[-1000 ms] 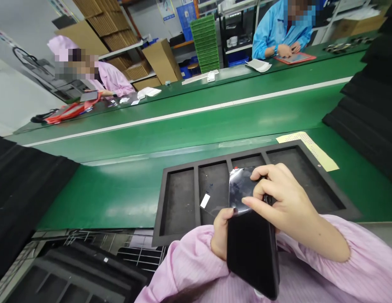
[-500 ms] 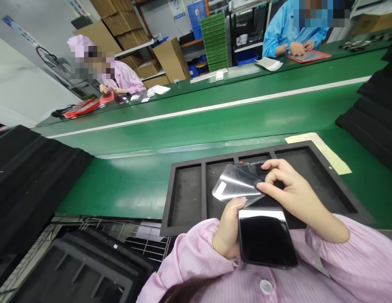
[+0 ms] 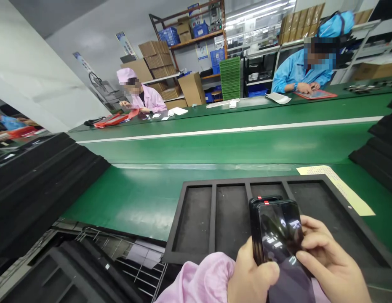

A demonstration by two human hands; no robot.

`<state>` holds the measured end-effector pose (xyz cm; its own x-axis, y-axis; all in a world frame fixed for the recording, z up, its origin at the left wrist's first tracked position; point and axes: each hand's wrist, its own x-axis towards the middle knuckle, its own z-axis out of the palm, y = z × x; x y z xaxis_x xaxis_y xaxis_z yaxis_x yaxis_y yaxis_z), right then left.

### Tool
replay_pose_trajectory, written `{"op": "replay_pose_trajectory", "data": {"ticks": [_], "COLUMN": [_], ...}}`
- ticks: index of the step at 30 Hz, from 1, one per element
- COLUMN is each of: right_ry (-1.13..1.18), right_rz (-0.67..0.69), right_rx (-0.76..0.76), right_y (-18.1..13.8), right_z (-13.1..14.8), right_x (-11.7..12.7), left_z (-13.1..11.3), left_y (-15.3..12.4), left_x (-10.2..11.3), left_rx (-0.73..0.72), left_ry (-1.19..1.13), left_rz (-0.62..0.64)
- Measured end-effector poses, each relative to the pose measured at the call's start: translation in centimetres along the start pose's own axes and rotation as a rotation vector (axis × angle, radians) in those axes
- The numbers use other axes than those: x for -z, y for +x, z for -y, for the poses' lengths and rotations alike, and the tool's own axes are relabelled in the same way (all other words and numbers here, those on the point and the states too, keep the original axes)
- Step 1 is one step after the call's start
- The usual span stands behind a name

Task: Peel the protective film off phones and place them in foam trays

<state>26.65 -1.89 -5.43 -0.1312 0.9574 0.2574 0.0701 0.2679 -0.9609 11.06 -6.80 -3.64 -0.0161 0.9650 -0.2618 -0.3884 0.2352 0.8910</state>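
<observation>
Just above my lap, my left hand is wrapped round the left side of a small stack of black smartphones, its thumb lying over the front. The top smartphone has a glossy dark screen with bright reflections and a small red tab at its upper edge. A second smartphone shows behind it, also with a red tab. At the right edge of the top phone, my right hand has its fingers curled and pinched together against the screen side. What lies between those fingertips is hidden.
Beneath the phones lies a black foam tray with several compartments, on a green bench. A yellow sheet sits behind its right end. Black foam trays are stacked left and right. Two co-workers sit across the bench.
The view has tilted up. The phones have turned upright, screen towards me, and the left hand's hold has shifted. The clear film sheet held between both hands earlier no longer shows plainly.
</observation>
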Motion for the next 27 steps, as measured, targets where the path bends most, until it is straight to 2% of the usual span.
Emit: {"op": "replay_pose_trajectory", "data": {"ticks": [2,6,8,10,12,14,16,18,20,22,25,27], "right_ry": [0.083,0.143,0.129,0.097,-0.058,-0.414,-0.690,-0.796,-0.864,-0.898,-0.715,-0.557], "right_rz": [-0.012,0.132,0.091,-0.026,-0.191,-0.331,-0.332,-0.270,-0.240,-0.191,0.032,0.147], "right_rx": [-0.133,-0.457,-0.486,-0.468,-0.396,-0.261,-0.178,-0.145,-0.062,0.126,0.366,0.381], "right_y": [0.0,0.6,1.4,2.6,4.0,5.4,6.6,7.1,7.1,6.6,5.7,5.2], "right_z": [-0.2,1.1,1.9,2.3,2.1,1.3,0.4,-0.2,-0.3,0.4,2.7,4.1], "right_x": [-0.1,-0.7,-0.2,1.5,4.0,6.6,8.4,9.0,8.4,7.1,4.6,3.2], "left_z": [0.2,0.3,0.1,-0.4,-1.1,-1.5,-1.6,-1.6,-1.7,-2.1,-2.7,-2.7], "left_y": [0.4,1.4,1.5,1.5,1.3,1.0,0.8,0.5,0.4,0.4,0.4,0.3], "left_x": [0.2,0.5,0.6,0.8,1.2,1.6,1.9,2.0,1.6,1.1,0.3,0.1], "left_rx": [-0.014,-0.017,0.040,0.102,0.141,0.174,0.209,0.232,0.246,0.269,0.314,0.346], "left_ry": [0.009,-0.171,-0.283,-0.326,-0.343,-0.377,-0.392,-0.343,-0.258,-0.161,-0.033,-0.003], "left_rz": [-0.021,-0.008,-0.014,-0.030,0.018,0.134,0.247,0.284,0.272,0.246,0.241,0.259]}}
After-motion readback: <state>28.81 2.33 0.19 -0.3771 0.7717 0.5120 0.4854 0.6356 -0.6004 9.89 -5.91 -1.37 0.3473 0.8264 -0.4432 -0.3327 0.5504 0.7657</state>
